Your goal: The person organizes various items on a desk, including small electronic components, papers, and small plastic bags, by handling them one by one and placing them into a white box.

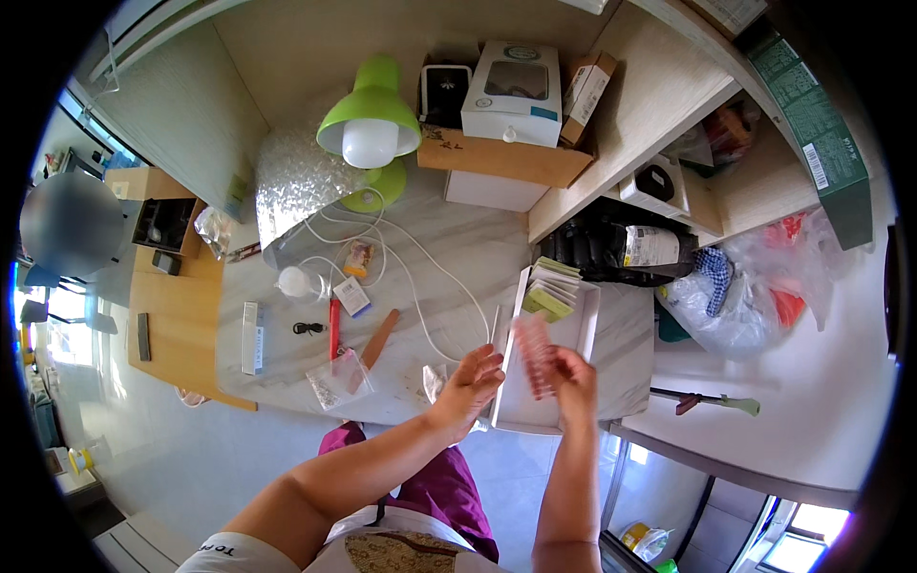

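Note:
My right hand [573,384] grips a flat, pink-red striped piece [535,358], smeared by motion, so its exact kind does not show. It is held up over a shallow white box [513,401]. At the far end of that box stands a row of green-and-white packets [551,288]. My left hand [466,392] is by the box's left edge, fingers loosely bent and apart, with nothing seen in it. Beside it on the marbled tabletop [420,329] lies a small whitish packet [434,381].
Left on the table are a red tool [334,329], a brown strip [380,339], a clear bag [334,382], a small white box [253,339] and a white cable [420,315]. Behind stand a green lamp [373,105] and a cardboard box [506,158]. Plastic bags [726,315] lie right.

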`<action>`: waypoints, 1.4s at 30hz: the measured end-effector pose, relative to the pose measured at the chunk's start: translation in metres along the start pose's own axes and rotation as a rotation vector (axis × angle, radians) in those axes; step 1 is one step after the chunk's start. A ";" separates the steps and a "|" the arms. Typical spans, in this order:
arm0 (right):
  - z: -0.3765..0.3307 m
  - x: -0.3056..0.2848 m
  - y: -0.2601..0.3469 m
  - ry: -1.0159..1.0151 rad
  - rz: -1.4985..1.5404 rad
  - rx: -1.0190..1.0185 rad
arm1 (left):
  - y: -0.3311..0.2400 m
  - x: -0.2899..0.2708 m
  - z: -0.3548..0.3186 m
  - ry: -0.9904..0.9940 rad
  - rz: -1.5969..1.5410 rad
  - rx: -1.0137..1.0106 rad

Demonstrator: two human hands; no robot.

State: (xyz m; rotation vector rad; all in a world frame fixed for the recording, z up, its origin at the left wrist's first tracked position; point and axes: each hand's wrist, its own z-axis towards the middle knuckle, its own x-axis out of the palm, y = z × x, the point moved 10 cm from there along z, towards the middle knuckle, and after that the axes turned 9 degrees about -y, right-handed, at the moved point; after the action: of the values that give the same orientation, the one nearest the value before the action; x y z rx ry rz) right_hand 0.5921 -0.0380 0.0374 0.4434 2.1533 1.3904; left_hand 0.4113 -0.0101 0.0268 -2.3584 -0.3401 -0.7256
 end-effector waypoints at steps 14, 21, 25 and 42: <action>0.028 0.008 -0.089 -0.121 -0.326 0.005 | -0.014 -0.102 0.007 -0.232 0.128 0.112; -0.021 0.153 0.067 -0.094 -0.371 -0.543 | -0.061 -0.159 -0.011 -0.351 0.211 0.247; -0.009 0.307 0.081 0.145 -0.416 -0.751 | -0.099 -0.197 -0.023 -0.438 0.310 0.299; 0.053 0.385 -0.002 0.068 0.246 0.185 | -0.164 -0.255 -0.052 -0.415 0.249 0.333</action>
State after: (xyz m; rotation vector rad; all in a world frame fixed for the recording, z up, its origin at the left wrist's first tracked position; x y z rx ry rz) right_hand 0.3141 0.2075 -0.0806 0.7631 2.3574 1.3541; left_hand 0.1153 0.0667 -0.0044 -2.1617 -0.3069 -0.0497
